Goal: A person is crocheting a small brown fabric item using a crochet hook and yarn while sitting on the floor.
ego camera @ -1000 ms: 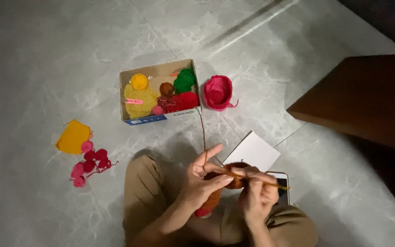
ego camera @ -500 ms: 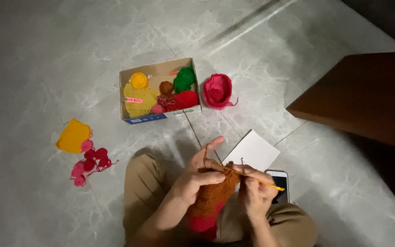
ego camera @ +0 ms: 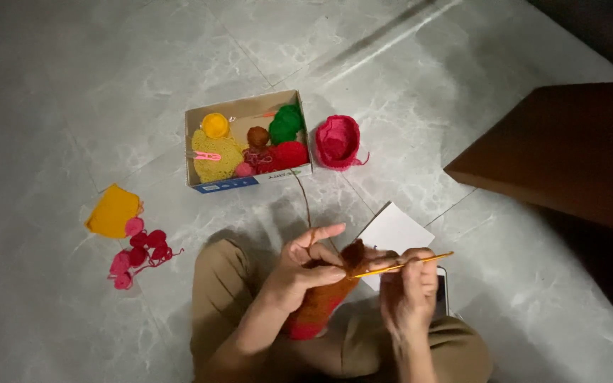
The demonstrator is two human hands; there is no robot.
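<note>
My left hand (ego camera: 306, 266) pinches the top of an orange and red crochet piece (ego camera: 318, 303) that hangs over my lap, index finger stretched out. A brown yarn strand (ego camera: 305, 201) runs from the piece up to the cardboard box (ego camera: 250, 106). My right hand (ego camera: 407, 287) holds a yellow crochet hook (ego camera: 406, 264) whose tip meets the brown edge of the piece (ego camera: 352, 253).
The box holds yellow, brown, green and red yarn balls and a pink clip. A pink crocheted cup (ego camera: 338, 140) sits right of it. Yellow and pink crochet bits (ego camera: 125, 234) lie at left. White paper (ego camera: 394, 230) and a phone (ego camera: 440, 294) lie under my right hand. A dark wooden block (ego camera: 569, 152) stands at right.
The crochet piece has turned and now hangs lower under my left hand. The hook has tilted to point left and slightly down into the brown edge.
</note>
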